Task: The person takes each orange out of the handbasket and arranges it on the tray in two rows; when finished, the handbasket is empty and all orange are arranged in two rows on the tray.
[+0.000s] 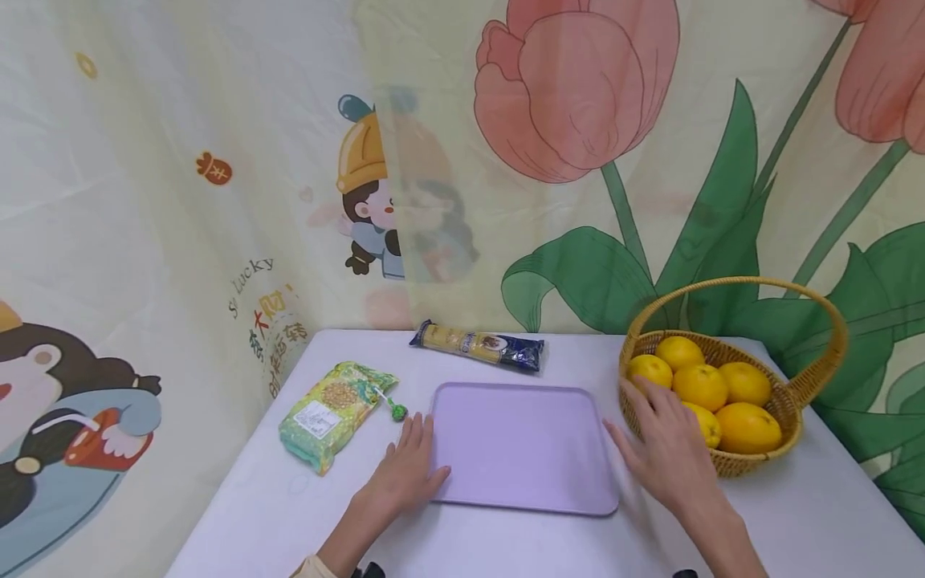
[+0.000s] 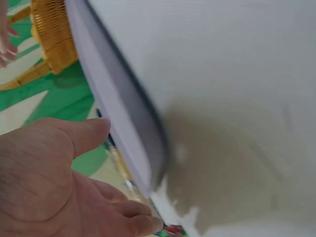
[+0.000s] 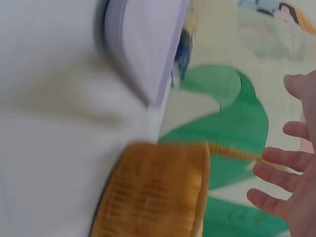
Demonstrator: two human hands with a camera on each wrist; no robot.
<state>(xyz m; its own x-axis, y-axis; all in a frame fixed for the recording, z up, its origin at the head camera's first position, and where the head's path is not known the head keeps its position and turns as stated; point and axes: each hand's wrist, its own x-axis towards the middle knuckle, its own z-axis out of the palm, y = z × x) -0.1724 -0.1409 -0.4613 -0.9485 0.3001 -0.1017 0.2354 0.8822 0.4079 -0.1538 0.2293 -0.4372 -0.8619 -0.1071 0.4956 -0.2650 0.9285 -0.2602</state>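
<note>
A flat lavender tray (image 1: 523,449) lies on the white table between the two hands. My left hand (image 1: 410,468) is at the tray's left edge, fingers extended and thumb over the rim; the left wrist view shows its thumb right at the tray's side. Over the near left side of a wicker basket (image 1: 791,429) reaches my right hand (image 1: 668,449), its fingers spread with nothing between them. Yellow-orange fruit (image 1: 701,387), several pieces, fills the basket, partly covered by that hand. In the right wrist view the hand (image 3: 291,168) appears above the basket's rim.
Left of the tray lies a green and yellow printed bag (image 1: 336,413), with a small green ball-shaped item (image 1: 398,412) beside it. Behind the tray is a pasta packet (image 1: 477,345) with dark blue ends. The basket's tall handle (image 1: 831,321) arches up. A printed curtain (image 1: 433,160) hangs behind the table.
</note>
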